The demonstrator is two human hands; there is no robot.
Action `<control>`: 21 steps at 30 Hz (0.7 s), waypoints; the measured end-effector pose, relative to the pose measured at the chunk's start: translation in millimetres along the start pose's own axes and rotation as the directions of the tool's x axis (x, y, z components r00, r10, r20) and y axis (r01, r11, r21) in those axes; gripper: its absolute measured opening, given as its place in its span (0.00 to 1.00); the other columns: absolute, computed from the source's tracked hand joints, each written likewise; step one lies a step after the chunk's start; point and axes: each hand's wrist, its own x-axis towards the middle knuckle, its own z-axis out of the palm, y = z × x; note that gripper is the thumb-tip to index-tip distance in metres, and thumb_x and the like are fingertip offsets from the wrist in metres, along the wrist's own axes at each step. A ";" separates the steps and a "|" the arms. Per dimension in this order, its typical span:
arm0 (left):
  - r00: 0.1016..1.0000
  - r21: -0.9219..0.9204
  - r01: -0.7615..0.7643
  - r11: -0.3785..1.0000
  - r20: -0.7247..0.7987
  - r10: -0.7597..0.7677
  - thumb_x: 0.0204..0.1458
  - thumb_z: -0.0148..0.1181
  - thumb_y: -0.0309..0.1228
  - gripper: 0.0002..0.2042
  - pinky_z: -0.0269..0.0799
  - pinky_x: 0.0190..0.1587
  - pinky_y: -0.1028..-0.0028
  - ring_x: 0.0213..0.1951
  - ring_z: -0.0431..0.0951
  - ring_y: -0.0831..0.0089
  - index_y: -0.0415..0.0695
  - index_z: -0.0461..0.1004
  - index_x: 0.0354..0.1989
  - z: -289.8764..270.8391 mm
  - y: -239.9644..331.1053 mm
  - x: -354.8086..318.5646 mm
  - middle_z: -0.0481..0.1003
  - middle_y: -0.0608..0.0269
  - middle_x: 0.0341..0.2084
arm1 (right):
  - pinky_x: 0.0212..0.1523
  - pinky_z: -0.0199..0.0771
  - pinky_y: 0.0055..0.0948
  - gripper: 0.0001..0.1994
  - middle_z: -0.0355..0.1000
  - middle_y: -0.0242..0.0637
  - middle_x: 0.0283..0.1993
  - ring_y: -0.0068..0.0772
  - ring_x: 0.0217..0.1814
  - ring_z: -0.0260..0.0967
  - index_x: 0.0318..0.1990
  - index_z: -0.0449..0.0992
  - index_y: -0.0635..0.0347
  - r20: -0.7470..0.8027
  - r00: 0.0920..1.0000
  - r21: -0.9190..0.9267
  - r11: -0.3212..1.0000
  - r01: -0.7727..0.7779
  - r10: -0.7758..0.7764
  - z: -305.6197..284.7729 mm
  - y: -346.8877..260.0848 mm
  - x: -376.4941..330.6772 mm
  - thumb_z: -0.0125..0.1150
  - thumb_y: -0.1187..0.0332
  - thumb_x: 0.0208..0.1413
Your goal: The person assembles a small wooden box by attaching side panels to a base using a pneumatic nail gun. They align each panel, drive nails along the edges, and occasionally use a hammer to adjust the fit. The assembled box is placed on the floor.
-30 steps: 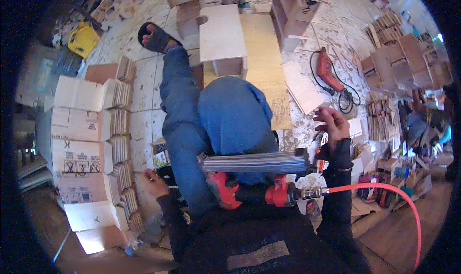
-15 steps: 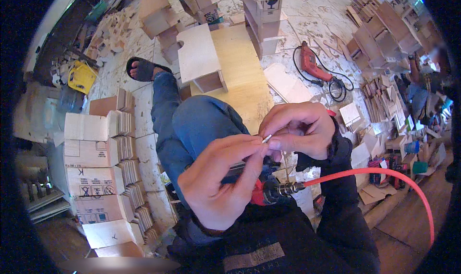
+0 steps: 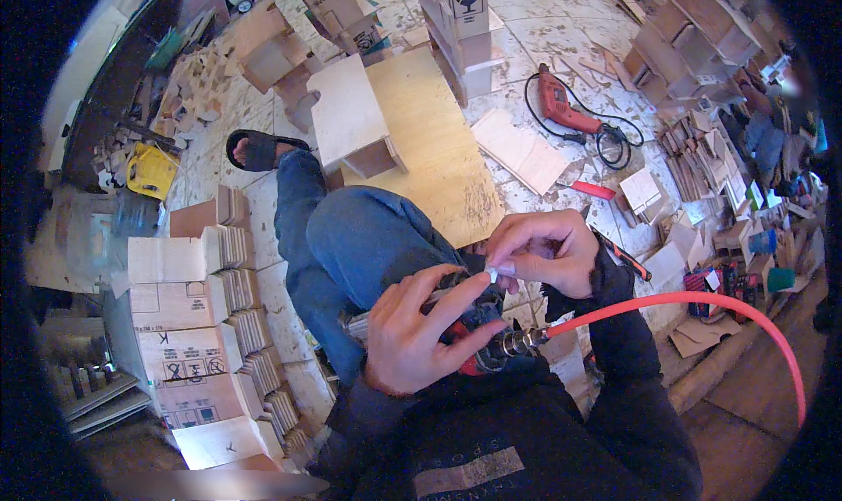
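Note:
My right hand (image 3: 553,257) is closed, thumb and fingers pinching a small white piece (image 3: 491,274) too small to name. The fingers of my left hand (image 3: 421,332) are apart, its index fingertip close beside that piece and its thumb spread away below. Under the left hand, on my lap, lies a red and black tool (image 3: 470,361), largely hidden by the hand. A metal coupling (image 3: 524,340) joins it to an orange-red hose (image 3: 693,300) that arcs off to the right.
Ahead lies a yellowish board (image 3: 430,141) with a small wooden box (image 3: 351,115) on it. A red corded drill (image 3: 561,106) rests on the tiles at the far right. Stacked cardboard-coloured panels (image 3: 180,343) stand to my left. An orange-and-black cutter (image 3: 633,260) lies beyond my right wrist.
My left thumb has parted from its index finger, and that hand has opened and lowered slightly. The right hand keeps its pinch. The whole view has shifted a little.

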 end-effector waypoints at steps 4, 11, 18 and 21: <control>0.998 -0.017 -0.017 1.000 -0.064 0.016 0.32 0.76 0.38 0.28 0.75 0.32 0.68 0.32 0.78 0.61 0.46 0.74 0.46 6.6 -9.7 -5.7 0.75 0.54 0.35 | 0.35 0.77 0.26 0.11 0.75 0.41 0.35 0.28 0.32 0.75 0.45 0.75 0.67 -0.106 0.993 0.081 0.996 -0.038 0.047 -1.5 3.5 -7.3 0.60 0.80 0.54; 0.999 -0.052 0.003 0.999 -0.039 -0.005 0.35 0.73 0.36 0.26 0.70 0.26 0.68 0.23 0.73 0.62 0.48 0.74 0.48 3.5 -26.3 -10.9 0.69 0.57 0.26 | 0.33 0.79 0.27 0.06 0.77 0.44 0.32 0.30 0.32 0.77 0.39 0.76 0.69 -0.056 0.988 0.089 0.987 -0.135 0.140 4.7 1.0 -0.7 0.62 0.78 0.54; 0.996 -0.114 0.010 0.993 -0.090 -0.020 0.34 0.72 0.33 0.27 0.70 0.26 0.67 0.23 0.72 0.61 0.48 0.74 0.48 2.9 -35.3 -18.0 0.67 0.57 0.24 | 0.35 0.77 0.22 0.07 0.76 0.40 0.34 0.25 0.33 0.75 0.39 0.78 0.67 0.001 0.992 0.049 0.991 -0.125 0.126 13.5 5.8 14.1 0.63 0.77 0.53; 0.995 -0.133 -0.010 0.991 -0.098 -0.003 0.34 0.71 0.32 0.27 0.71 0.26 0.66 0.23 0.72 0.61 0.47 0.74 0.48 4.5 -38.9 -18.3 0.67 0.57 0.24 | 0.36 0.76 0.22 0.06 0.76 0.39 0.35 0.25 0.33 0.75 0.39 0.78 0.67 0.009 0.992 -0.014 0.992 -0.122 0.123 16.4 5.1 17.4 0.63 0.77 0.53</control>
